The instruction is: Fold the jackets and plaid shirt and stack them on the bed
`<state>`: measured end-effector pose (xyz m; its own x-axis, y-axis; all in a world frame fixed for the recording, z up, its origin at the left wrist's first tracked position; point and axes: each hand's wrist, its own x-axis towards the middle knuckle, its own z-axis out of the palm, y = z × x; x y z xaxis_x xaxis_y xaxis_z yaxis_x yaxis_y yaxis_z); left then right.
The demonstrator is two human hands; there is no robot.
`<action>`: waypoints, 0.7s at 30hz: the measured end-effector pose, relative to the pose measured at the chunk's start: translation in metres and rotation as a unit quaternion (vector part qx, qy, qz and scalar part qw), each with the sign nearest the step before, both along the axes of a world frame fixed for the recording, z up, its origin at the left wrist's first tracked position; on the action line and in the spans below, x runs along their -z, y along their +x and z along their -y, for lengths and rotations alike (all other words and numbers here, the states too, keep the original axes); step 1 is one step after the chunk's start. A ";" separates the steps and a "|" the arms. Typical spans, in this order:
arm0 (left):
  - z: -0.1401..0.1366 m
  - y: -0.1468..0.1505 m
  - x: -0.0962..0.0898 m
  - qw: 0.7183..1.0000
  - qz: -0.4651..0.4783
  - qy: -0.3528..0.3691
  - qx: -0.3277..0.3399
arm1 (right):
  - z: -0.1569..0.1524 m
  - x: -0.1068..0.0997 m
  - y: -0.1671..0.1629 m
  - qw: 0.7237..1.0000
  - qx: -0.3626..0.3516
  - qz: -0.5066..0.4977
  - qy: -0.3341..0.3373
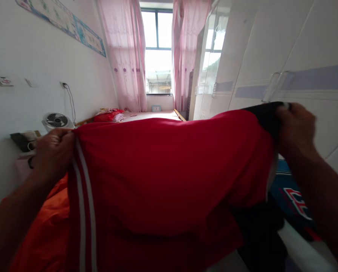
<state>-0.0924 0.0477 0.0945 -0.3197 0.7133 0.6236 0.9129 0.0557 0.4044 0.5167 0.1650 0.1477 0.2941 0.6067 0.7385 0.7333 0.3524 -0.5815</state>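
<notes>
A red garment with black parts point(169, 170) is stretched out in front of me, hanging down between both hands. Two white stripes run down its left side; whether it is a jacket or a shirt I cannot tell. At its upper left corner my left hand point(55, 151) is closed, pinching the cloth near the stripes. My right hand point(296, 128) grips the black part at the upper right, its fingers wrapped round the fabric and slightly blurred. Lower folds of the garment sag toward the bottom of the view.
Orange cloth point(48, 223) lies at the lower left. Dark blue clothing with a red and white letter point(288, 189) is at the right. Beyond stand a white fan point(57, 121), a red bundle point(108, 115), pink curtains point(123, 56) and a white wardrobe point(271, 45).
</notes>
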 end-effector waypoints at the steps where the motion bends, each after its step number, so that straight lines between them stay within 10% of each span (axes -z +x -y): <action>1: -0.015 0.019 -0.006 0.998 0.001 -0.020 -0.061 | -0.014 -0.004 -0.011 1.000 0.013 0.007 -0.017; 7: -0.048 0.082 0.032 0.993 -0.059 -0.093 0.031 | -0.050 0.056 -0.057 0.978 -0.037 0.088 -0.183; 14: 0.068 0.110 0.134 0.907 -0.206 -0.188 0.315 | 0.035 0.155 -0.009 0.912 -0.170 0.183 -0.326; 21: 0.136 0.095 0.161 0.873 -0.370 -0.118 0.296 | 0.113 0.164 0.032 0.875 -0.229 0.198 -0.377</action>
<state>0.0027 -0.0878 -0.0670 0.5764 0.7533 0.3167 0.8162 -0.5118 -0.2682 0.5485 0.0522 -0.0159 -0.2962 0.9528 0.0665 0.8123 0.2879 -0.5072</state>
